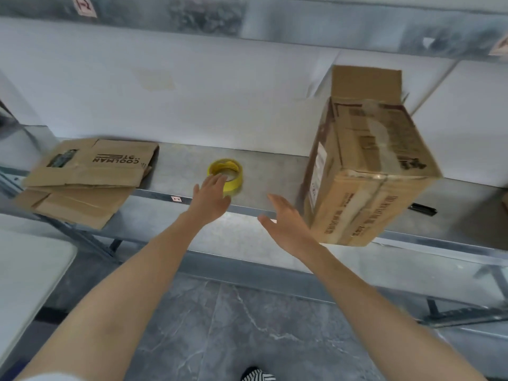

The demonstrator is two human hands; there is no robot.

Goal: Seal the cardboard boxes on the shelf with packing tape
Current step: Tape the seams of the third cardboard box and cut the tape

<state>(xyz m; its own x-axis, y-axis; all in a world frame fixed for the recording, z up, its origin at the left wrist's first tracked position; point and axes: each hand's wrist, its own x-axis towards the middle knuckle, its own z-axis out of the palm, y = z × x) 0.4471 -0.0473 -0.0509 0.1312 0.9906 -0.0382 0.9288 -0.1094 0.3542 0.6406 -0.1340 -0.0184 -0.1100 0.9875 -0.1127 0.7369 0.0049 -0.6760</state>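
– Striped shoe [257, 374] at the bottom, then two bare forearms reaching out to the metal shelf [275, 171]. What's up with the boxes?

– Tall cardboard box [368, 171] sits on the right of the shelf, its near end poking out past the front edge. One flap at the far end stands open, but can't see what's inside. Flattened boxes [82, 177] are stacked on the left.

– And the tape?

– Yellow tape roll [229, 171] lies flat on the shelf between them. Left hand [210, 198] is over its near rim, fingers straight, holding nothing. Might be touching the roll, hard to tell through the blur.

– Right hand?

– Right hand [286, 224] is spread wide, palm facing the tall box, just beside its near lower corner. It grips nothing.
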